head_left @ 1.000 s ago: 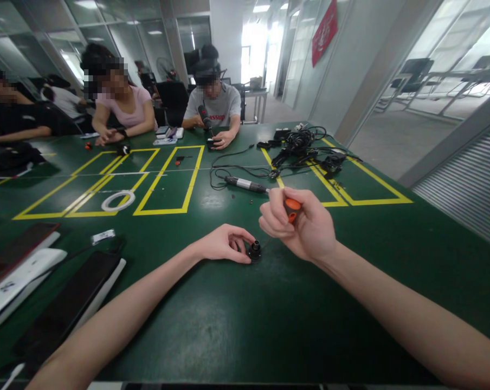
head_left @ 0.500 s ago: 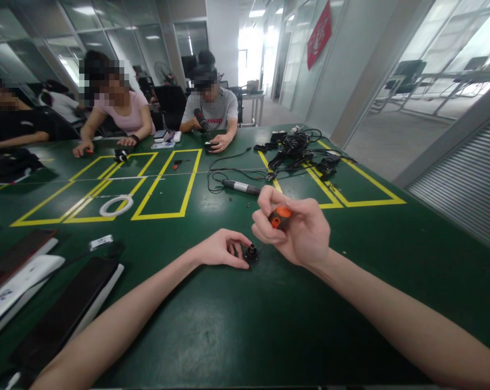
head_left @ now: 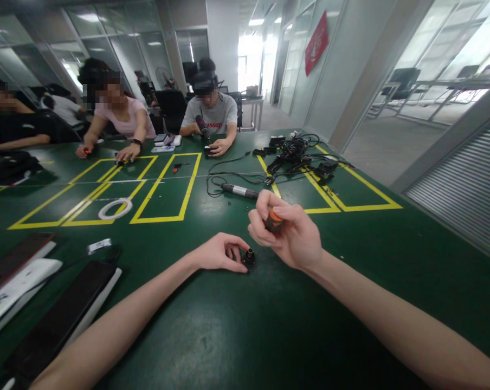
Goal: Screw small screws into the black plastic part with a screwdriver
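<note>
Since the earlier frame, the orange-and-gray tool handle (head_left: pixel 275 221) has turned within our right hand (head_left: pixel 289 234), and at the far left a co-worker's hand (head_left: pixel 130 153) has come onto a small black object (head_left: pixel 121 162). Our right hand curls closed about the handle, raised just right of the round black part (head_left: pixel 249 258). That part stands upright on the near middle of the tabletop (head_left: pixel 245 330), pinched between thumb and forefinger of our left hand (head_left: pixel 217 254). Beyond lie a corded black-and-silver tool (head_left: pixel 240 190) and, further left, a white ring (head_left: pixel 101 211).
</note>
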